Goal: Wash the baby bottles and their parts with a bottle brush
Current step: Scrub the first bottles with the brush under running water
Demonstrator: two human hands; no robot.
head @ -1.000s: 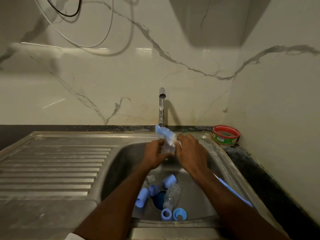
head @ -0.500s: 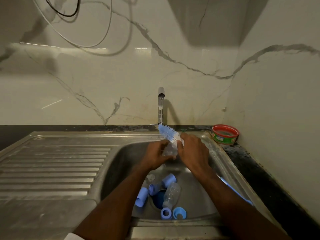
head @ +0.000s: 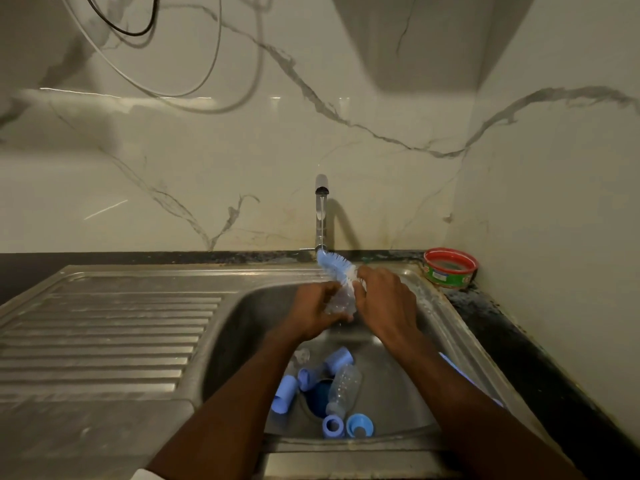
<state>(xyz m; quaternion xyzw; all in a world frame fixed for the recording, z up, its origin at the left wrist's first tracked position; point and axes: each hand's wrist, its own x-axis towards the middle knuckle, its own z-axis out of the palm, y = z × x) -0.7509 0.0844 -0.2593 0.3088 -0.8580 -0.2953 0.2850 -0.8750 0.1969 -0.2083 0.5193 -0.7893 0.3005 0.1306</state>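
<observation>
Curled around a small clear bottle part, the left hand holds it over the back of the sink, below the tap. What kind of part it is cannot be told. Just beside it, the right hand is closed on the bottle brush, whose blue and white bristle head sticks up past the knuckles toward the tap's base. The brush's blue handle shows again under the right forearm, by the sink's right wall.

Lower in the basin, around the drain, lie a clear baby bottle, several blue caps on their sides, and two blue rings at the near edge, probably not yet washed.

Risks, as I judge them: the clear part looks wet and slick, so a hard scrub could pop it out of the left fingers and drop it among the pieces below. Pushing the bristles sideways against the part could also flick water up the marble wall or toward the red tub on the counter corner.
</observation>
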